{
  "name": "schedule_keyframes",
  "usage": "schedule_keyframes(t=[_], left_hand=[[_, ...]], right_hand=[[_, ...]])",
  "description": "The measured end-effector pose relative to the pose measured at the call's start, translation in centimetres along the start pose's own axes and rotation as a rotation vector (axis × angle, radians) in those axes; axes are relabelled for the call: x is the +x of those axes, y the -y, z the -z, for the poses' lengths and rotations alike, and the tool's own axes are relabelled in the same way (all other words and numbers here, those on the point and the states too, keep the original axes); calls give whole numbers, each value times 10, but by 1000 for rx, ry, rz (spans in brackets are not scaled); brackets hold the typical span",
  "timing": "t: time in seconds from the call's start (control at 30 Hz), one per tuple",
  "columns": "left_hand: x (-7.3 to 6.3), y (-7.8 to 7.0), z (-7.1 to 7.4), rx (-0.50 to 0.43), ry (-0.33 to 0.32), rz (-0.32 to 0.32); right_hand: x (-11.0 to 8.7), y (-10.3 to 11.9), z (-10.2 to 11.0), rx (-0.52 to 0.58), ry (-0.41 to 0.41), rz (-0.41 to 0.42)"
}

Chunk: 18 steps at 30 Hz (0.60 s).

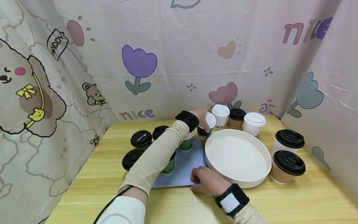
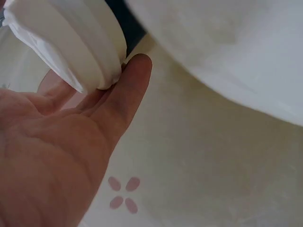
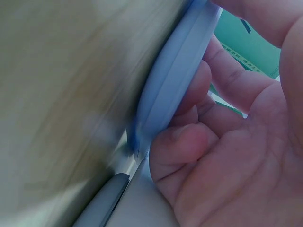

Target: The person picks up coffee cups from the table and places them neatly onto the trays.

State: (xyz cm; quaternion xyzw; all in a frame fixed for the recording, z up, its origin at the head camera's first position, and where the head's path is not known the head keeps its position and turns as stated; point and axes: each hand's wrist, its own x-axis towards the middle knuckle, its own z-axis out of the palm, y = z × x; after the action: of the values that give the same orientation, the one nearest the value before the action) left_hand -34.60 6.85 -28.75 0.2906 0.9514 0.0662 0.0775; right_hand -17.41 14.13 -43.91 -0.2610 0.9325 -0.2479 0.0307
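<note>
Left hand [image 1: 199,118]: fingers partly curled round black cup [image 1: 203,134], presumably for secure hold. Right hand [image 1: 209,181]: fingers curled, pinching tray [image 1: 193,165] at near corner, probably steadying it.

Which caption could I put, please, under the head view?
The left hand grips a white-lidded black paper cup while the right hand holds the corner of a blue rectangular tray.
</note>
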Motion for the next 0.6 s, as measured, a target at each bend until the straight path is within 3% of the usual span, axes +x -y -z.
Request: schedule_keyframes(t=[0.37,0.6], left_hand=[[-3,16,15,-130,-23,-14],[-23,23,21,-162,-40,-60]], right_hand=[[1,2,1,-5,23,-34],[0,3,2,-3,29,-37]])
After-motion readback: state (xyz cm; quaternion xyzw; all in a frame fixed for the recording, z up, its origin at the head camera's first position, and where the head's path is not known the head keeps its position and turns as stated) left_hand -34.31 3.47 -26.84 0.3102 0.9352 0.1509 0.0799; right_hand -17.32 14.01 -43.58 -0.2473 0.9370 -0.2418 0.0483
